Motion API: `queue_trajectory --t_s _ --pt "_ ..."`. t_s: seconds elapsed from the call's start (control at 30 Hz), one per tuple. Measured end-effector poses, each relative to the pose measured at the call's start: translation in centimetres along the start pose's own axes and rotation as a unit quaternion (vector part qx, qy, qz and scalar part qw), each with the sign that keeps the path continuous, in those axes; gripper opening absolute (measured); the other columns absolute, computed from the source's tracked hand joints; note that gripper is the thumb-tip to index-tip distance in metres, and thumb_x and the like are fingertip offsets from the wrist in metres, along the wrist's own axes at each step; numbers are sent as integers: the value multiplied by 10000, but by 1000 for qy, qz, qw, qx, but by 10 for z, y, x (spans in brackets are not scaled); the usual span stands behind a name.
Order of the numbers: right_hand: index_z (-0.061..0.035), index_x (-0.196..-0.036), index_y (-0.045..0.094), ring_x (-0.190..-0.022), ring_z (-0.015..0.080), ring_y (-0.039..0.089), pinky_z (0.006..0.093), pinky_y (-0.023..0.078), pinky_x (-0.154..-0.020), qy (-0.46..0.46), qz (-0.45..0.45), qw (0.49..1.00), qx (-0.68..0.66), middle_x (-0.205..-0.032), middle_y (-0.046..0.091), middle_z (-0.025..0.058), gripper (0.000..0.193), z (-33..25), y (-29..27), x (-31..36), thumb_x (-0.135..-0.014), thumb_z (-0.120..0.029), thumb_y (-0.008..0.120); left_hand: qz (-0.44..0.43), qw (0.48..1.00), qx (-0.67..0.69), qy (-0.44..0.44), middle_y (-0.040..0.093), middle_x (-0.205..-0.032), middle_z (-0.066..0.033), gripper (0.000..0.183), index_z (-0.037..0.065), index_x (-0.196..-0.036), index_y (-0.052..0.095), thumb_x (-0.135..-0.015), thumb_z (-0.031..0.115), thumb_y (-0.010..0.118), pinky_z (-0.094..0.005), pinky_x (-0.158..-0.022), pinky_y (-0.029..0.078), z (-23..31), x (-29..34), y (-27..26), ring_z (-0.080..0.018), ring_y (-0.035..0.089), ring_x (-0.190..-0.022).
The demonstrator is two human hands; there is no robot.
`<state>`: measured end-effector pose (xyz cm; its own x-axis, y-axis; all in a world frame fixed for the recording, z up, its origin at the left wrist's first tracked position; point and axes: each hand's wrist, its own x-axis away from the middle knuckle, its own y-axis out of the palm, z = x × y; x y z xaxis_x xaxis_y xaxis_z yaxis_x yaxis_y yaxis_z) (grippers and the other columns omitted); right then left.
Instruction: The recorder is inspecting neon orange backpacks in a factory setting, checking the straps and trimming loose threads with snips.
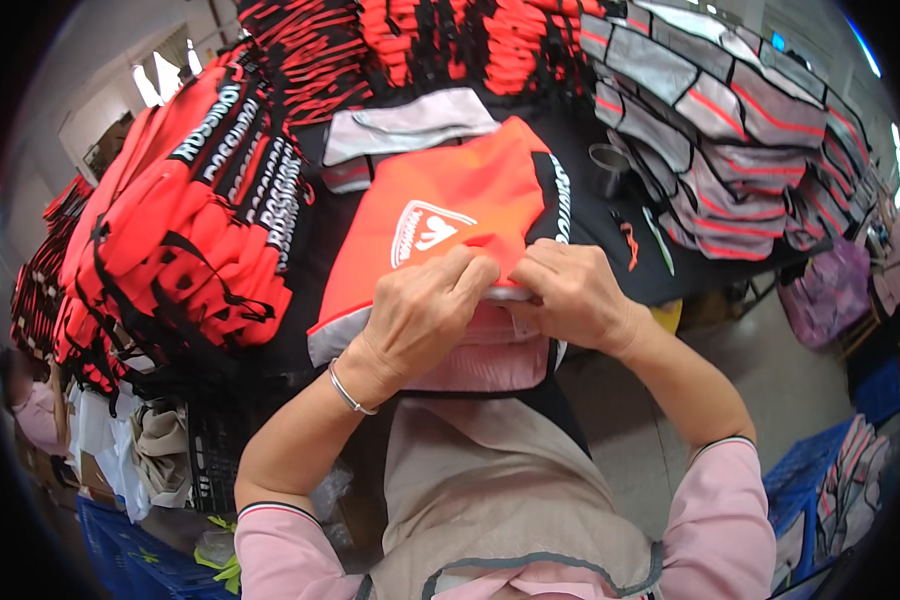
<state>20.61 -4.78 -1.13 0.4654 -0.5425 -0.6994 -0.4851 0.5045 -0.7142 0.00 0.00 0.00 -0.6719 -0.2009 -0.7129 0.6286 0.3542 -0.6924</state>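
Note:
A bright orange-red fabric bag piece (460,195) with a white printed emblem lies on the black work table in front of me. Grey fabric shows along its near edge, and a dark side band with white lettering runs down its right. My left hand (422,308) is closed, pinching that near edge between thumb and fingers. Close beside it, my right hand (578,292) pinches the same edge. Below my hands, a pinkish, shiny layer (490,355) shows under the lifted edge. Behind the bag piece lies a folded grey fabric piece (410,122).
Red bags with black straps (160,235) are stacked at left. Grey pieces with black trim (720,135) pile up at right. Between lie a dark cup (610,168), a small orange tool (630,245) and a pale green slim tool (660,242). A blue crate (805,470) stands lower right.

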Motion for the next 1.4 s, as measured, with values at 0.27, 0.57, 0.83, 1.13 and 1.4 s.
queue_trajectory --t_s 0.27,0.57,0.83,1.13,1.4 --pt "-61 -725 542 -590 164 526 271 419 -436 -175 195 942 209 -666 418 19 184 -19 -17 -49 -587 -76 664 151 984 -81 49 453 -649 -24 130 104 -768 536 -750 29 640 -303 -492 441 -21 -2 -45 -171 552 -559" --pt "-62 -791 528 -603 216 569 323 465 -485 -82 274 951 118 -705 490 56 175 -36 -3 -84 -682 -2 652 263 963 -51 25 419 -628 -36 129 89 -754 545 -706 3 629 -304 -466 425 -36 -15 -65 -198 502 -511" --pt "-52 -789 527 -578 225 552 335 445 -457 -90 282 935 194 -705 475 63 209 -17 -26 -96 -623 6 640 250 962 -94 57 436 -641 -24 118 82 -768 566 -717 -4 631 -297 -488 435 -26 -16 -71 -171 518 -555" --pt "-47 -703 463 -557 302 497 409 384 -488 1 355 919 170 -655 430 116 428 36 -15 -56 -939 -383 583 -122 962 102 -222 667 -902 -138 417 60 -994 604 -759 349 790 -420 -716 510 -49 58 -70 -335 656 -868" --pt "7 -785 423 -626 410 473 447 381 -550 105 313 917 224 -703 405 193 411 99 -32 -23 -958 -345 543 -98 915 300 -252 647 -850 -180 361 2 -987 642 -709 150 819 -361 -669 511 -37 70 -107 -348 635 -752"
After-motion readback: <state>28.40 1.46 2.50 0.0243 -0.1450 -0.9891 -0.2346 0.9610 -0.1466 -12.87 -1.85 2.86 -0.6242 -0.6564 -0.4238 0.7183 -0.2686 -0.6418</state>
